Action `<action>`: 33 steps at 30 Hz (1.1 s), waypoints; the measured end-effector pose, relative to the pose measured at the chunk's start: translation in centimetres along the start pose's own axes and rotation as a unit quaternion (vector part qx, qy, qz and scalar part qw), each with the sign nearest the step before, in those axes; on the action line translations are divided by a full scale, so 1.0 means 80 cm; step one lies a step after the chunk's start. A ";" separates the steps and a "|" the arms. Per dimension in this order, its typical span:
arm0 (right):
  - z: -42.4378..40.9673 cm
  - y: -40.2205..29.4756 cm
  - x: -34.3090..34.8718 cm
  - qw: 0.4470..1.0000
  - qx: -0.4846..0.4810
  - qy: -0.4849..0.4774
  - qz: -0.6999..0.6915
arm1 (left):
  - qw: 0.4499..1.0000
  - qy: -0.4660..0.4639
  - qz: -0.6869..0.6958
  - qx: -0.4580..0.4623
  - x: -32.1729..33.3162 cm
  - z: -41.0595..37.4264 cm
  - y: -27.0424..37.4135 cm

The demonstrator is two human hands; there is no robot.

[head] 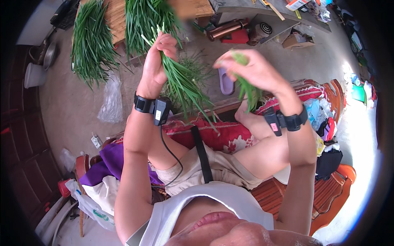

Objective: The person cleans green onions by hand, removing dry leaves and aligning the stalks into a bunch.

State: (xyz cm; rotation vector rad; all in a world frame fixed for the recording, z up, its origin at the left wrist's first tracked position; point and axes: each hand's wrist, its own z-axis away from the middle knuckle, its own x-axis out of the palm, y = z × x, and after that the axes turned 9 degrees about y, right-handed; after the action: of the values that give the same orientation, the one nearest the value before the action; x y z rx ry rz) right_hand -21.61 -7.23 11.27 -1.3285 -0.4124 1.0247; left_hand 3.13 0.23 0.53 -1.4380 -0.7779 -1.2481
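Observation:
My left hand (160,58) is closed around a bunch of green garlic chives (184,80), pale stem ends up and leaves hanging down to the right. To its right, my right hand (249,69), partly blurred, holds a smaller green clump (251,92) that droops below the fingers. Two larger piles of chives lie on a wooden board beyond: one pile (92,43) at the left, another (144,27) just behind my left hand. Loose green trimmings (192,69) lie on the floor between my hands.
A lilac slipper (226,81) and a clear plastic bag (111,100) are on the floor. A grey table (227,4) stands at the upper right, above a red box (235,37). Clothes (329,156) lie on the wooden bench (332,187); purple cloth (107,163) is at the left.

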 end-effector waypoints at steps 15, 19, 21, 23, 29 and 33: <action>-0.020 -0.007 0.018 0.989 -0.079 0.125 -0.004 | 0.941 0.066 -0.255 0.213 0.020 0.003 -0.010; -0.010 -0.024 -0.007 0.983 -0.055 0.163 -0.058 | 0.708 0.181 -0.564 0.385 0.029 0.008 -0.035; -0.009 -0.025 -0.002 0.981 -0.047 0.165 -0.087 | 0.619 0.203 -0.662 0.371 0.024 0.006 -0.044; -0.010 -0.028 0.004 0.986 -0.033 0.138 -0.083 | 0.672 0.169 -0.667 0.275 0.025 0.006 -0.053; -0.021 -0.011 0.031 0.985 -0.015 0.118 -0.128 | 0.682 0.064 -0.683 0.253 0.030 -0.008 -0.095; -0.022 -0.008 0.010 0.977 -0.017 0.186 -0.098 | 0.693 0.140 -0.675 0.214 0.023 -0.007 -0.080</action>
State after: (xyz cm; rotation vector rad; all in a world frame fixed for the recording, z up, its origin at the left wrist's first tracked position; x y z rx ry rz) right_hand -19.64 -7.58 11.18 -1.4425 -0.2699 0.5897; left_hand -2.50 1.07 4.05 -0.0373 -1.8843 -2.0424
